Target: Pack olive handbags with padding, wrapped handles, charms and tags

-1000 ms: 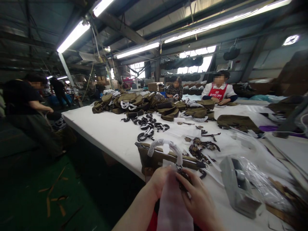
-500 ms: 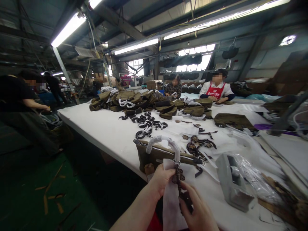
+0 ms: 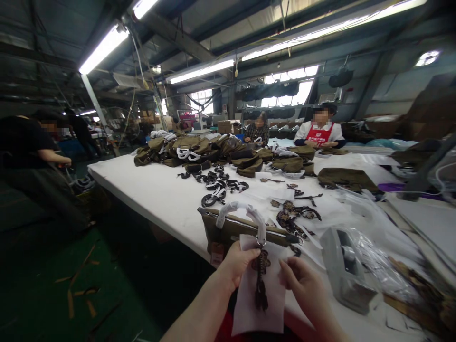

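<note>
An olive handbag [image 3: 233,232] lies at the near edge of the white table [image 3: 160,192], its handle [image 3: 245,213] wrapped in white paper. A dark brown tassel charm [image 3: 261,278] hangs from the handle ring over a sheet of white tissue [image 3: 261,304]. My left hand [image 3: 235,266] pinches the tissue's upper left edge beside the charm. My right hand [image 3: 302,285] grips the tissue's right edge, fingers curled.
Dark straps [image 3: 217,185], more charms [image 3: 295,218] and a pile of olive bags [image 3: 221,154] cover the table further back. A grey tape dispenser [image 3: 344,270] and clear plastic bags [image 3: 377,256] lie at right. People work at the left [image 3: 32,161] and the far side [image 3: 320,133].
My right hand has let go of the tassel charm and moved to the tissue's right edge. The charm now hangs free over the tissue.
</note>
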The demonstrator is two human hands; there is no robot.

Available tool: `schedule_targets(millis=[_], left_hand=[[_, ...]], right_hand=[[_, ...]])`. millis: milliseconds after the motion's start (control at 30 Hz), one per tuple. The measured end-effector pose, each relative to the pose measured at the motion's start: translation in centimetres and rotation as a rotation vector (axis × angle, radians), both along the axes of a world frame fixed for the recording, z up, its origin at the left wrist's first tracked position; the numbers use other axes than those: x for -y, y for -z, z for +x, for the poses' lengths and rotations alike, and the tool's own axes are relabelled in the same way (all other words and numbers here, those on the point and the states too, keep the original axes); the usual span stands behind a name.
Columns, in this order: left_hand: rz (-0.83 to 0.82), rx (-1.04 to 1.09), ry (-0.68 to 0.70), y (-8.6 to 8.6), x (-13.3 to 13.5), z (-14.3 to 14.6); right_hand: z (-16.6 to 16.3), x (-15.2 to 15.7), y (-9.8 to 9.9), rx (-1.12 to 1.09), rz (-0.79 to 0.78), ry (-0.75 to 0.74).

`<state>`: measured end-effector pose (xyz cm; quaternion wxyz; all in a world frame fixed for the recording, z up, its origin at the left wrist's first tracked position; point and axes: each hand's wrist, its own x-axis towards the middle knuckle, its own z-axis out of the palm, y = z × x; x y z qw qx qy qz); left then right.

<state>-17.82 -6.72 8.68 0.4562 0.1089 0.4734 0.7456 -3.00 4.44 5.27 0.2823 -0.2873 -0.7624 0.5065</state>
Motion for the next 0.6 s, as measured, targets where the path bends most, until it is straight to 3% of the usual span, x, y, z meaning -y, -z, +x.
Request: schedule_targets(millis=[67,167,400,600], left_hand=[[0.009,-0.025,0.004,0.0,0.0,0.1],[0.019,-0.103,0.015,0.2,-0.2,0.2],[-0.068,-0.315,-0.125,0.5,-0.4,0.6],[0.005,-0.466,-0.022,-0.3,0.3,1.0]], right_hand=[[-0.8,1.1,-0.4,-0.108,-0.037,0.027],[-2.3,2.5,-1.3,-0.188,0.029,0.018],[-4.3,2.6,-1.5,-0.028,0.121,-0.105],[-3.7,2.2,-1.4,-0.030,0.107,-0.179]])
